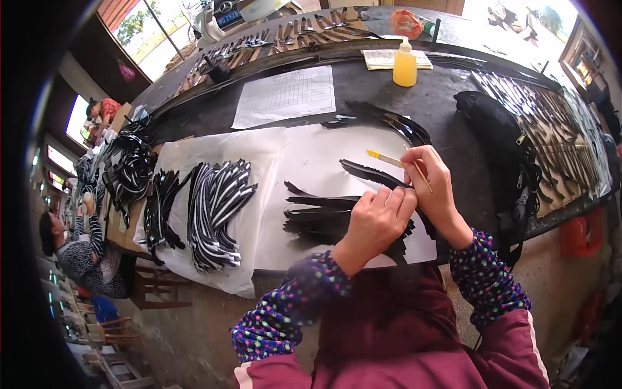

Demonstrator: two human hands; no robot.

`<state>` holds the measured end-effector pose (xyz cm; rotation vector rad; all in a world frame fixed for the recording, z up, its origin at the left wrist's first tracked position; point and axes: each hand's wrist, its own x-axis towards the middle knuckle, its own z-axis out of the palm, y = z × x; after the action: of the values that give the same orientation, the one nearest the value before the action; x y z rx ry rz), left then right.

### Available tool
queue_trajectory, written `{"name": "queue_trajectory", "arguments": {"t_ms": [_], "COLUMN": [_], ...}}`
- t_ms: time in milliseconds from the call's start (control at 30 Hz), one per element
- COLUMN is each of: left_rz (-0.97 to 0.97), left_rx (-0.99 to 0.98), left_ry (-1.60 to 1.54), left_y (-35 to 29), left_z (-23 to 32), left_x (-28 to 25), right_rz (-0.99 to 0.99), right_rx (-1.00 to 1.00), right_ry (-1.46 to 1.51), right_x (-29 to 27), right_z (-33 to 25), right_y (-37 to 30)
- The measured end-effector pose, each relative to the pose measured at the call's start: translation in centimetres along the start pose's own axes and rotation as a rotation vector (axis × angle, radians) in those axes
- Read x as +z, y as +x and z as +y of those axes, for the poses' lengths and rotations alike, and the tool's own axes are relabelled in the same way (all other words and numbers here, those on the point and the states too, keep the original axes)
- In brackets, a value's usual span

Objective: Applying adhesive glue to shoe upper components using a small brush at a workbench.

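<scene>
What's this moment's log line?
left hand: at curved black strip | right hand: slim wooden-handled brush | nearby: fanned black strips on white sheet

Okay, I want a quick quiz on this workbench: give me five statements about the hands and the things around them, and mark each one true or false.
1. The right hand holds a thin yellow-tipped tool. True.
2. The left hand grips the bottle of yellow liquid. False: it is at the black strips; the bottle stands upright, apart from both hands.
3. A bundle of black-and-white striped strips lies to the left of the black strips. True.
4. The black bag lies to the left of the striped bundle. False: it lies far to its right, beyond the right hand.
5. The paper printed with a grid is crumpled into a ball. False: it lies spread out on the table.
</scene>
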<state>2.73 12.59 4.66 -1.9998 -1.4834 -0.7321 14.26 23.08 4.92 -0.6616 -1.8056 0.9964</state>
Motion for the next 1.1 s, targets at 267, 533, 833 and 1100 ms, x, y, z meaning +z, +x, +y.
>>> {"name": "queue_trajectory", "arguments": {"t_ms": [267,533,833,1100], "left_rz": [0.035,0.226,0.117,-0.304], "left_rx": [0.010,-0.361,0.001,-0.020], "left_ry": [0.062,0.369,0.546,0.196], "left_y": [-0.9,-2.6,1.3,-2.9], "left_z": [-5.1,-15.6,-13.4,-7.3], "left_x": [-2.1,-11.4,-8.8,1.7], "right_rz": [0.038,-0.070,-0.045,0.109], "right_rx": [-0.263,-0.235,-0.416,-0.505], "right_ry": [-0.367,-0.468,-0.597,-0.692], "right_x": [-0.7,-0.6,-0.9,-4.9], "right_z": [3.1,3.4,3.0,0.5], "right_y": [0.2,-0.2,1.4,4.0]}}
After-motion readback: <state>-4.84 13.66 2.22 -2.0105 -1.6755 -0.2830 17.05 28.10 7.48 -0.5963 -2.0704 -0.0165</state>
